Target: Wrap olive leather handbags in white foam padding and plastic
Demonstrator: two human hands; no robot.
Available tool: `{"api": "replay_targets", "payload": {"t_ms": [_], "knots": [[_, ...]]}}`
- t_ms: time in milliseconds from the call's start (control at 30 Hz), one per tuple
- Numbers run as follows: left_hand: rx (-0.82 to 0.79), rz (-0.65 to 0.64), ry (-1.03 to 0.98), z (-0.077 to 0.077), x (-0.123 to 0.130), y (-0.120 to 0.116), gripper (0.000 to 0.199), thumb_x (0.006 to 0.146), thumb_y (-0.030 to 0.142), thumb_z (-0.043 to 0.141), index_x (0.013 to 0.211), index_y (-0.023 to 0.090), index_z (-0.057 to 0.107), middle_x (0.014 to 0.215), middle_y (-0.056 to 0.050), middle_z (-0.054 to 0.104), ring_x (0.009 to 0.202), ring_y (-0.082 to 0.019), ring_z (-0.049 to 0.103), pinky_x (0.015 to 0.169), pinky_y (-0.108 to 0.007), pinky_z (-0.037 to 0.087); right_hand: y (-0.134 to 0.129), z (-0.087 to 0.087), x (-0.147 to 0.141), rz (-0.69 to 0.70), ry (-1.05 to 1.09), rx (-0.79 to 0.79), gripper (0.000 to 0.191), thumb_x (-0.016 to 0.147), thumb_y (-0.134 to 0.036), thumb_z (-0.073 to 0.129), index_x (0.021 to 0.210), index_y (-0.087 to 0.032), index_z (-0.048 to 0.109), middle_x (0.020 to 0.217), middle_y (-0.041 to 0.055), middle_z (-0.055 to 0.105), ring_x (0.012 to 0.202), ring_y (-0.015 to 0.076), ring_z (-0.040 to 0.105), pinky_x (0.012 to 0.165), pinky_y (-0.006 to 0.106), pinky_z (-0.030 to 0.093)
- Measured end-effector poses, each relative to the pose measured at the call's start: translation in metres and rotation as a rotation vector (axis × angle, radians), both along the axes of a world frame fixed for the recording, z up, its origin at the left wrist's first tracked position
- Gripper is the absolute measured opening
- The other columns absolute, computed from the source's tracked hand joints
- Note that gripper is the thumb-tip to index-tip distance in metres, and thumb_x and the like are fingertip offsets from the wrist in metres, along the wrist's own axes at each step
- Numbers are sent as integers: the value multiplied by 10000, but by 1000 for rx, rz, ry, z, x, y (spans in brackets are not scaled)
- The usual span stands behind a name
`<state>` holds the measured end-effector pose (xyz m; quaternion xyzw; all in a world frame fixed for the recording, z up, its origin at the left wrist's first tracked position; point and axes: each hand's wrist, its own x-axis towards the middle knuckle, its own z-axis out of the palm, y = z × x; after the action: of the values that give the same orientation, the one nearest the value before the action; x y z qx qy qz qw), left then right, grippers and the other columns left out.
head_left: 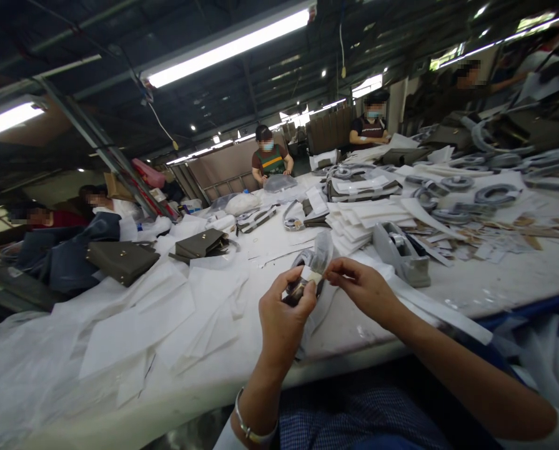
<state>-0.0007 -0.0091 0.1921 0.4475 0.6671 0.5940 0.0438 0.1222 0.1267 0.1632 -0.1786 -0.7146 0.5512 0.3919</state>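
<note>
Closest, checked cloth [354, 419] lies below the edge of the pale tabletop [260, 369], and a silvery bangle [248, 431] circles the person's left wrist. Just beyond, above the tabletop, the left hand [283, 309] has its grip closed on a dark, wrapped bundle [296, 291], thumb pressed near a white piece [310, 275] that lies across it. The right hand [361, 287] comes in from the other side, its grip closed with thumb and forefinger together at the edge of the clear wrap [324, 249] beside the bundle; whether it pinches the wrap cannot be told. To the left, loose white sheets [138, 325] overlap, while a grey tape dispenser [413, 269] stands beyond the right hand. Farther along are two olive bags [122, 259] on the left, a pile of white sheets [366, 219] past the bundle and wrapped coils [497, 194] on the right. Across the far side, a person in a striped top [272, 161] bends over clear plastic [280, 183], with another masked person [370, 130] to the right
</note>
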Motion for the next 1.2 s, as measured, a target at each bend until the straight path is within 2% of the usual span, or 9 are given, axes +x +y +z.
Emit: {"api": "replay_targets", "payload": {"t_ms": [133,267,333,433,567,767,1000,1100,1200], "knots": [[11,-25,-57,1,-5,1,249,821,313,692,1038,196,725,984,-31,754,901,-181,685,827,-271,521,-8,-9,0,108,108,-248,447,831,-550,683,1129,-217,695,1100,79,692,968,218,643,843,396,566],[14,-66,-108,4,-6,2,267,827,328,693,1050,184,720,999,-39,754,886,-174,683,806,-260,518,-16,-12,-7,212,155,-296,510,781,-497,763,1215,-246,668,1165,86,680,1051,238,625,810,365,561],[15,-70,-141,5,-6,1,291,821,346,701,1056,176,718,993,-46,755,852,-170,685,769,-253,522,-17,-12,-12,215,162,-310,483,755,-478,792,1160,-233,692,1113,75,695,982,212,630,764,317,539],[15,-69,-170,6,-5,1,312,806,363,713,1051,169,719,983,-53,756,816,-166,684,730,-247,526,-16,-11,-16,191,173,-345,360,742,-480,799,955,-195,742,941,45,706,826,158,601,700,264,488],[6,-86,-166,6,-5,0,300,796,361,718,1031,174,726,963,-51,756,804,-165,680,727,-250,529,-17,-8,-17,192,157,-372,342,722,-490,805,831,-171,752,780,19,668,718,131,539,672,259,452],[9,-113,-85,4,-5,-1,254,822,325,692,1042,199,717,998,-48,743,912,-189,678,806,-271,523,-23,1,-26,65,210,-247,255,732,-430,780,771,-184,724,776,26,666,789,192,598,772,330,482],[66,-58,44,-7,-14,6,236,824,277,689,1054,229,674,1057,-58,683,952,-194,665,854,-305,520,-20,4,-41,-49,100,1,134,802,-245,619,739,-199,728,798,30,677,753,185,603,715,308,483],[41,-91,-29,-6,-19,7,236,824,302,697,1040,212,667,980,-56,694,886,-190,675,799,-299,532,-17,8,-37,25,56,23,125,777,-209,633,753,-201,756,889,38,698,844,200,621,776,310,489],[17,-93,-27,-4,-20,5,230,828,313,703,1029,204,675,954,-53,694,865,-182,671,790,-290,530,-17,15,-24,304,99,-229,187,769,-256,697,927,-199,779,979,45,719,1001,232,629,949,356,467]]}}
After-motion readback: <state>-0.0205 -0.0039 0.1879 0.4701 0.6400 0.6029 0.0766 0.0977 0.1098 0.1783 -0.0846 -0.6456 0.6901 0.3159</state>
